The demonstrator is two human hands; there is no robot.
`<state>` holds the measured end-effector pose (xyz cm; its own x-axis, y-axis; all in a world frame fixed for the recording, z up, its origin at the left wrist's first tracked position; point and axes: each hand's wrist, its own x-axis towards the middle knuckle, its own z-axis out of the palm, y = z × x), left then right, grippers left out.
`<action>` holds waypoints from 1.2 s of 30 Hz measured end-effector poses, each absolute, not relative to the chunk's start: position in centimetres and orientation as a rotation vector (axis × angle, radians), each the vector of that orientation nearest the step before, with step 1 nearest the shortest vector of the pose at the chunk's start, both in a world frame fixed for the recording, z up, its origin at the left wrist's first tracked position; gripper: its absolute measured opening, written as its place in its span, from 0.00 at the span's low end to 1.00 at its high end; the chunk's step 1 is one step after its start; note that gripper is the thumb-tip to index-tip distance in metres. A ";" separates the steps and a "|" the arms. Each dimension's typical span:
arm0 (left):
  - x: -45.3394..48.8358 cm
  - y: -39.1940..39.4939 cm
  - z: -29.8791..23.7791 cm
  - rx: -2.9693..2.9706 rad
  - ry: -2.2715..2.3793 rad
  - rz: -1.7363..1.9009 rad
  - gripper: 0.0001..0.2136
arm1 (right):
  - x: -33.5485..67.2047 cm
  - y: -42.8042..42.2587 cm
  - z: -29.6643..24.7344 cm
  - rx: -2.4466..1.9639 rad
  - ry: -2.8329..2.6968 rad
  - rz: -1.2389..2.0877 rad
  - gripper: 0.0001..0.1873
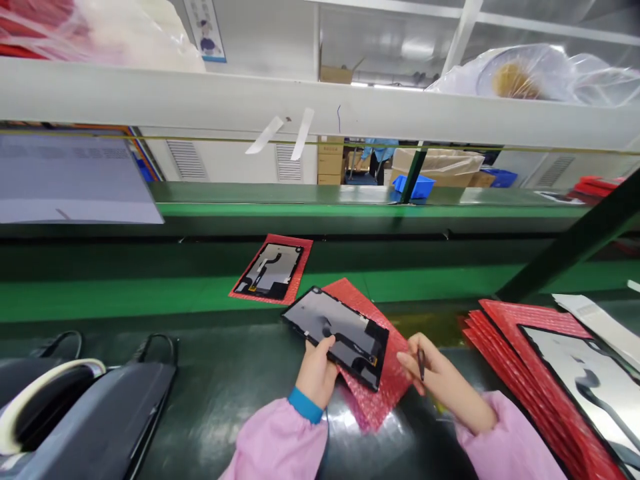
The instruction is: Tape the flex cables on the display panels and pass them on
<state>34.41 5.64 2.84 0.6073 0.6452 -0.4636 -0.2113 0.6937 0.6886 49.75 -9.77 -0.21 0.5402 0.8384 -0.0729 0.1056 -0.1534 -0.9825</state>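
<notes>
My left hand (316,373), with a blue band at the wrist, grips a tablet screen panel (305,312) by its near edge, thumb on top. The panel's grey back, with a dark flex cable, faces up. Under and behind it lies a red bubble-wrap bag (373,407), partly covered by the panel. At the bag's right edge, my right hand (434,370) is closed around a slim dark pen-like tool (421,365). Those fingertips meet the bag's edge; whether they pinch it I cannot tell.
Another screen panel (280,267) lies on a red bubble bag (300,273) farther back. At right, a stack of red bubble bags (520,380) carries a panel (590,380). A grey device (115,420) with cables stands at left. A green slanted post (565,247) rises at right.
</notes>
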 end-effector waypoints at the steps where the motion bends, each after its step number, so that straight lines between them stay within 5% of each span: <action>1: 34.0 5.7 3.1 0.624 0.761 0.565 0.17 | 50.2 -10.1 -0.3 -1.650 -0.826 0.716 0.24; 4: 32.4 5.8 4.1 0.604 0.722 0.637 0.18 | 50.9 -9.9 0.3 -1.682 -0.850 0.569 0.24; 14: 27.1 6.6 0.0 0.443 0.844 0.548 0.26 | 47.1 -4.2 -2.1 -1.445 -0.659 0.973 0.39; 24: 25.6 7.2 -1.3 0.416 0.745 0.566 0.26 | 43.2 -8.5 -4.6 -1.420 -0.451 0.681 0.27; 36: 25.8 6.9 -1.3 0.883 0.883 0.538 0.41 | 45.3 -10.5 -3.1 -1.619 -0.730 0.914 0.26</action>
